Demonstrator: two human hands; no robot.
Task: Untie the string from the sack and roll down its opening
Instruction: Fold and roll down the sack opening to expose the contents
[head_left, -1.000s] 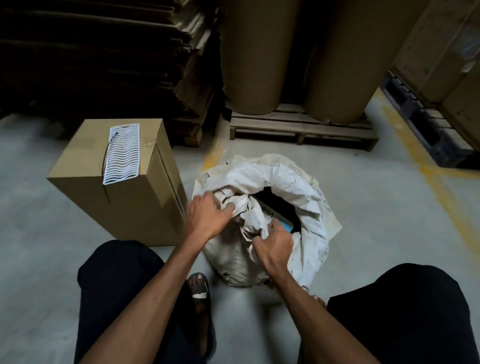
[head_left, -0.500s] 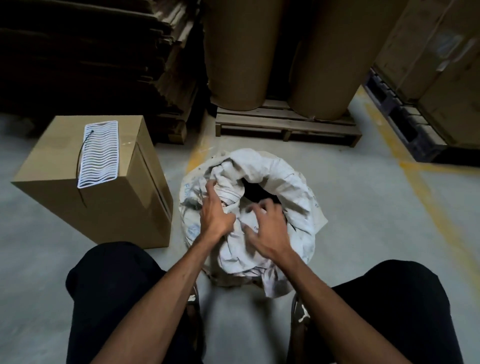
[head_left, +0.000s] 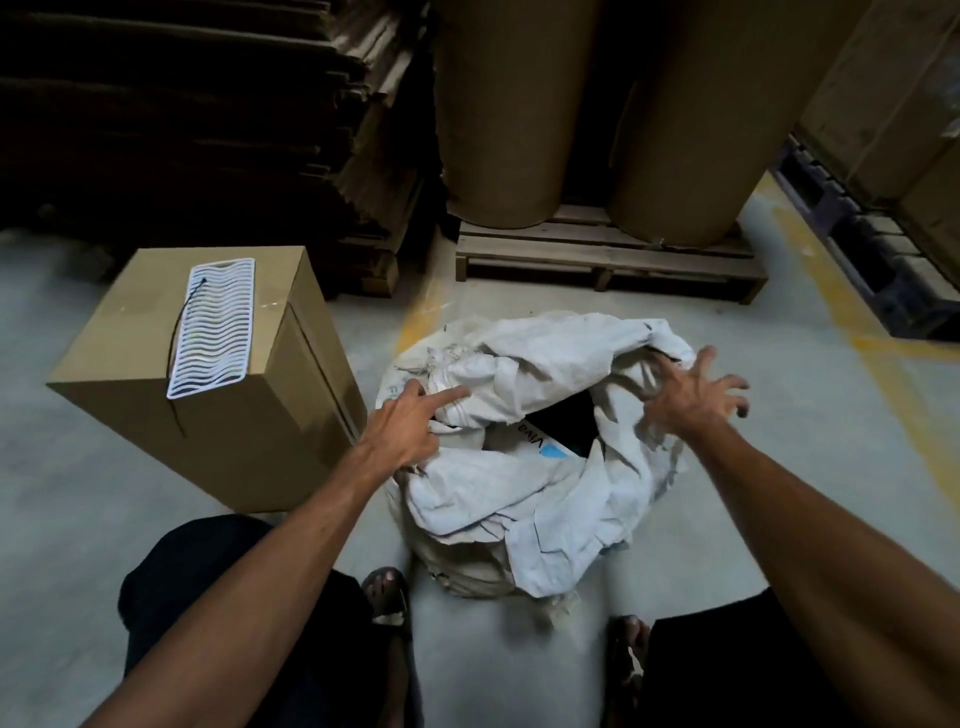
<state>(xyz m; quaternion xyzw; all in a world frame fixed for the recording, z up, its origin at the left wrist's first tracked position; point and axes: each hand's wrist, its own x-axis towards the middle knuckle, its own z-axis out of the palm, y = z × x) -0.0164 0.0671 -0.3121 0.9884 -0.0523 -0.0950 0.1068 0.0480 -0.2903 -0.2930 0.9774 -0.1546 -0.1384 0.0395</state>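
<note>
A white woven sack (head_left: 524, 499) stands on the concrete floor between my knees, its top rolled down into a thick crumpled rim. The mouth gapes and shows a dark inside with a white and blue package (head_left: 545, 447). My left hand (head_left: 410, 431) rests on the rim's left side, forefinger stretched across the fabric and the other fingers curled on a fold. My right hand (head_left: 685, 395) hovers at the rim's right side with fingers spread and nothing in it. No string is visible on the sack.
A cardboard box (head_left: 208, 374) stands close on the left, with a white wavy plastic grid (head_left: 213, 332) and a black cord on top. Behind the sack, big brown paper rolls (head_left: 675, 119) sit on a wooden pallet (head_left: 608, 265). Stacked cardboard fills the far left. Yellow floor lines run right.
My hands have moved apart: the right hand left the near rim and swung to the sack's right side with fingers spread. The left shifted to the left rim. The mouth stands wider.
</note>
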